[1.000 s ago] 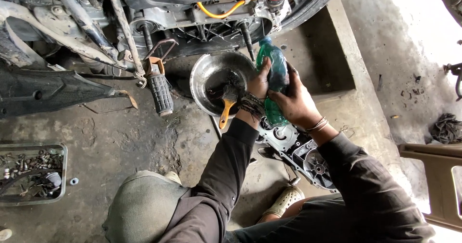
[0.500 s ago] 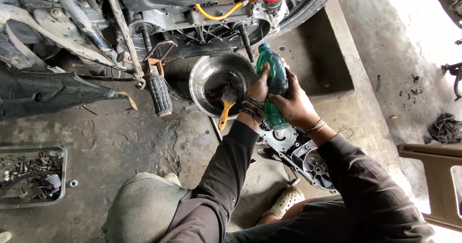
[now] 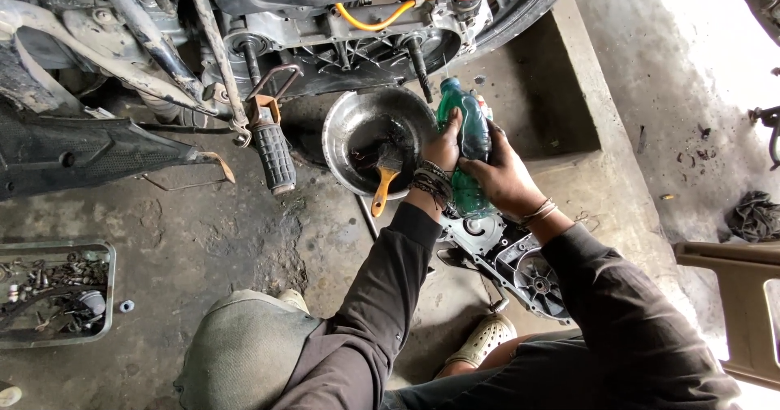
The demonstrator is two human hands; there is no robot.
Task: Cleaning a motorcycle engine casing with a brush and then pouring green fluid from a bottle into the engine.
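A tray (image 3: pixel 55 341) of bolts sits far left on the floor. A brush (image 3: pixel 385 184) lies in the bowl (image 3: pixel 349 125). Beside it, the left hand (image 3: pixel 443 146) and right hand (image 3: pixel 496 174) grip the green bottle (image 3: pixel 469 138), fingers wrapped, neck pointing up-left toward the engine (image 3: pixel 357 40).

Both arms reached up from the bottom of the frame toward its centre, clad in dark long sleeves. The left arm rose from the lower middle, bent slightly at the elbow, its wrist ringed with several dark bands. The left hand (image 3: pixel 443 146) sat just above centre, fingers curled closed in a grip, thumb side turned to the right. The right arm came in from the lower right, forearm angled up and leftward, thin bangles at the wrist. The right hand (image 3: pixel 501 174) lay just beside the left, fingers wrapped closed, knuckles facing the camera.
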